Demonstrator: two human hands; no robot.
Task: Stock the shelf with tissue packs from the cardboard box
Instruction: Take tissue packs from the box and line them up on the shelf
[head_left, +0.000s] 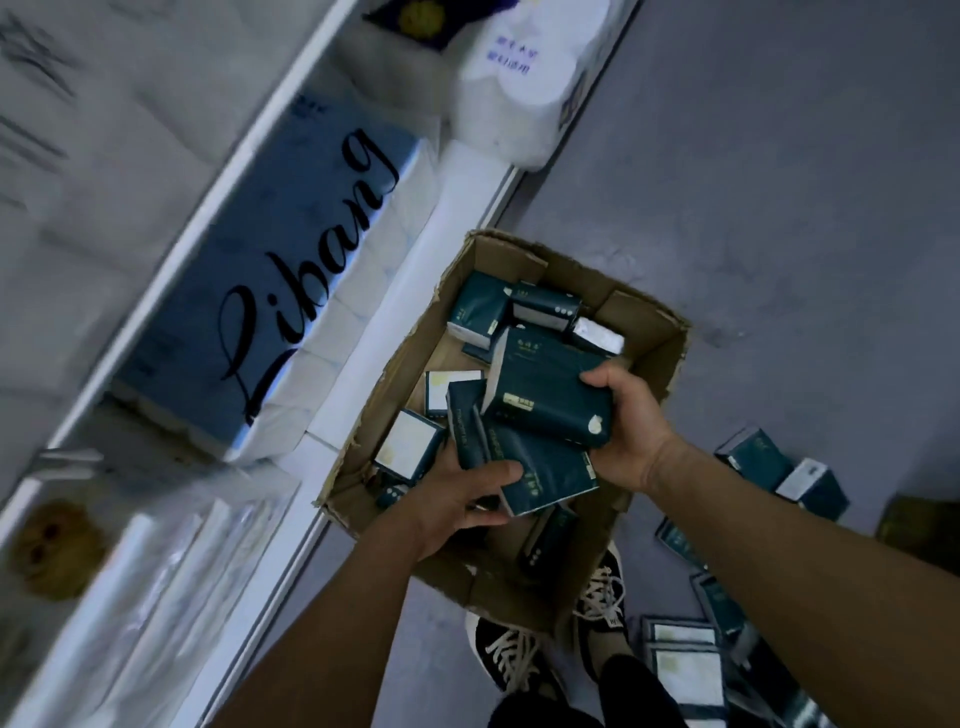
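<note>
While the shelf is running along the left with a big blue pack marked "Libang" lying on it, a white bundle of paper rolls sitting further along its edge and clear-wrapped goods blurring at the near end, the person is standing over the cardboard box on the floor and gathering stock, so the step in hand looks like the pick-up, not yet the placing. The left hand is closing its grip around a dark green tissue pack low in the box, thumb across the top of it. Just right of that, the right hand is holding a second green pack from its right end, fingers curled over the far edge, lifted slightly above the heap and touching the pack below. The box itself is sitting open beside the shelf base, flaps ragged, and is holding a loose jumble of the same green packs, some flat, some on edge with pale ends showing; bare cardboard is showing between them, so it seems partly emptied. Further right, more green packs are lying scattered on the floor outside the box. The next move probably calls for lifting both packs clear of the jumble and swinging them left to a free spot on the shelf, which cannot be made out from here.
</note>
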